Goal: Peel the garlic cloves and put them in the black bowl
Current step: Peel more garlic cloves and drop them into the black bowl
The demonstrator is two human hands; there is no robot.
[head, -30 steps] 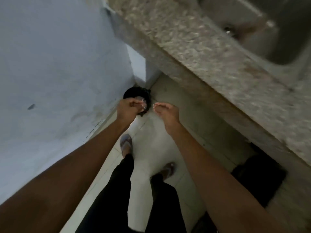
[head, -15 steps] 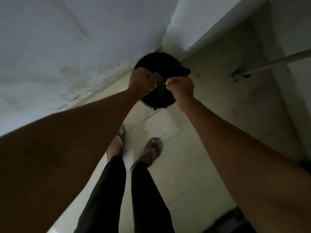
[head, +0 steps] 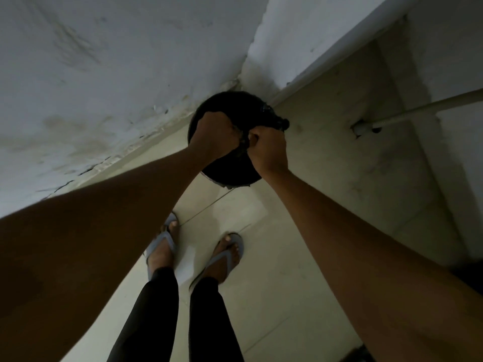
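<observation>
Both hands met above a round black bin (head: 230, 176) lined with a dark bag, which stood on the pale tiled floor (head: 300, 231) in the corner, just above the centre of the frame. The left hand (head: 215, 134) was clenched, knuckles toward the camera, and the right hand (head: 266, 150) was curled beside it, the two touching or nearly so. Whether either one held garlic skin or a clove could not be told; the light was poor and the fingers faced away from the camera.

No garlic clove and no black bowl showed anywhere in the frame, so the task's own things lay out of view. The likely step was dropping peel into the bin, though that was only a judgement from the posture.

The main risk was that a peeled clove, if one sat in a fist, would fall in with the skins, since the hands hung directly over the opening. Dry skin might also cling to damp fingers and drift onto the floor by the feet in grey sandals (head: 162, 244), at lower centre. The bag's knotted edge (head: 277, 121) bunched at the bin's upper right rim and might catch scraps. A white pipe (head: 418, 108) crossed the upper right, well clear of the hands.
</observation>
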